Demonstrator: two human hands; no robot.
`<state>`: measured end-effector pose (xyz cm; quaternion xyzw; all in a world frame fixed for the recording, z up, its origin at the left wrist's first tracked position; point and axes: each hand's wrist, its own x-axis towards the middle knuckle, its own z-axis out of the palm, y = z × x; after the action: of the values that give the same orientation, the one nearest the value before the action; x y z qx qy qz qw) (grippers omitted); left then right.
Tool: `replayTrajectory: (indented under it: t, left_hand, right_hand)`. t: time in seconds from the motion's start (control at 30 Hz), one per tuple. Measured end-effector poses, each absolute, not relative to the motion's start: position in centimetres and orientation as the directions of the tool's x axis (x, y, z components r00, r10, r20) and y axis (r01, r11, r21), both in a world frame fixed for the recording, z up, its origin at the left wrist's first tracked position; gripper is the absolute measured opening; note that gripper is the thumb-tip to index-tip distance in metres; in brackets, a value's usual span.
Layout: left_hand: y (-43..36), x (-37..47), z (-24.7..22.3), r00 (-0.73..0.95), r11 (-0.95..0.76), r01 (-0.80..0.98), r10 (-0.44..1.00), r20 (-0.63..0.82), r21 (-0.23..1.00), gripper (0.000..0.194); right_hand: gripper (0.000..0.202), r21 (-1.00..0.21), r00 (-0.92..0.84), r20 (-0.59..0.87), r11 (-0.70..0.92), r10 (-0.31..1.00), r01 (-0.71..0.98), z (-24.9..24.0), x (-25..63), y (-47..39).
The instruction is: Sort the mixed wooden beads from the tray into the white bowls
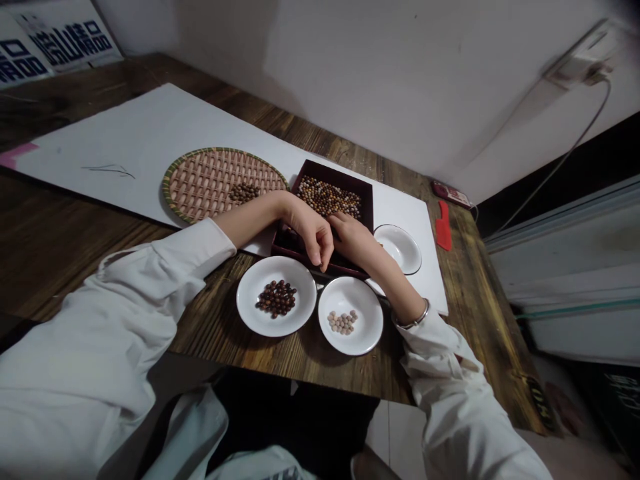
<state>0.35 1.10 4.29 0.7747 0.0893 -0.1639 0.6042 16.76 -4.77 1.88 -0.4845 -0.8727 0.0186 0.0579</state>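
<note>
My left hand [311, 233] hangs over the front part of a dark red box [367, 200], above the gap between two white bowls. Its fingers are curled closed; what they hold, if anything, is hidden. Inside the box, my right hand [347, 235] has its bent fingers together at the near edge of a pile of mixed beads [327, 197]; its fingertips are hidden. Dark brown beads [277, 298] lie in the left white bowl [250, 303], pale beads [343, 322] in the right white bowl [370, 327].
A round woven tray [195, 180] with brown beads [244, 193] sits left of the box on a white board [145, 127]. Another white bowl [407, 250] stands right, partly behind my right forearm. Farther right are a red scraper-like tool [443, 227] and a dark red packet [451, 194].
</note>
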Motion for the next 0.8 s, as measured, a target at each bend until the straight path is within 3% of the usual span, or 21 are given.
replayTrajectory:
  t: [0.37, 0.53, 0.63, 0.73, 0.8]
  left_hand:
    - [0.98, 0.03, 4.75, 0.924, -0.170, 0.369, -0.036, -0.380, 0.914, 0.023]
    - [0.73, 0.13, 4.95, 0.893, -0.149, 0.413, -0.130, -0.432, 0.898, 0.024]
    - [0.68, 0.14, 5.01, 0.885, -0.114, 0.444, -0.097, -0.455, 0.889, 0.026]
    - [0.92, 0.23, 4.72, 0.905, -0.157, 0.386, -0.125, -0.406, 0.909, 0.025]
    - [1.27, 0.38, 4.32, 0.910, -0.249, 0.281, -0.237, -0.340, 0.927, 0.025]
  right_hand:
    - [0.014, -0.095, -0.522, 0.065, 0.526, 0.850, 0.845, 2.11, 16.72, -4.87]
    - [0.012, -0.103, -0.530, 0.081, 0.536, 0.844, 0.838, 1.97, 16.75, -4.81]
    - [0.011, -0.094, -0.531, 0.090, 0.538, 0.843, 0.838, 1.79, 16.84, -4.73]
    - [0.012, -0.097, -0.540, 0.104, 0.549, 0.835, 0.830, 1.71, 16.91, -4.67]
    - [0.013, -0.102, -0.545, 0.101, 0.554, 0.832, 0.826, 1.77, 16.92, -4.66]
